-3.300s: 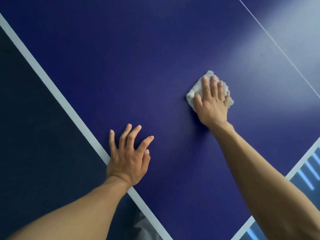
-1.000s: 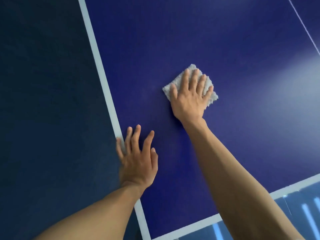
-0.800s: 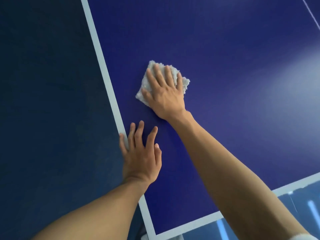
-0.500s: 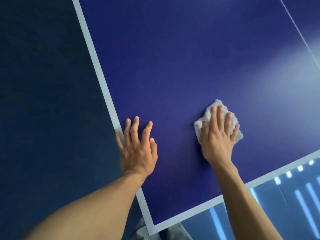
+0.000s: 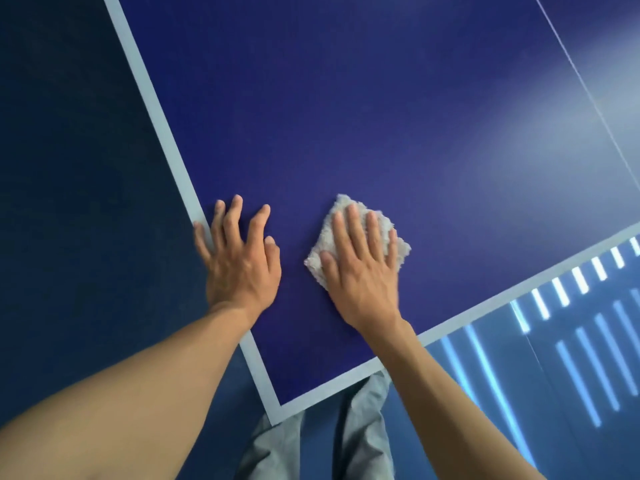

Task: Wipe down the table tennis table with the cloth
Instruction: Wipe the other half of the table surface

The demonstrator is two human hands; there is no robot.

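The blue table tennis table (image 5: 346,116) fills the view, its near corner at the bottom middle. A small, fluffy white cloth (image 5: 398,233) lies on the surface near that corner. My right hand (image 5: 360,268) presses flat on the cloth with straight fingers, covering most of it. My left hand (image 5: 239,258) rests flat on the table beside it, fingers spread, the little finger on the white edge line (image 5: 162,123).
Dark blue floor (image 5: 69,168) lies left of the table. The white end line (image 5: 519,289) runs to the right, and beyond it the floor (image 5: 571,358) shows bright light stripes. A thin white centre line (image 5: 588,91) crosses the upper right. My grey trouser legs (image 5: 360,438) stand at the corner.
My right hand has slid the cloth from near the left edge line to the right, then back toward my left hand near the corner. My left hand has stayed planted.
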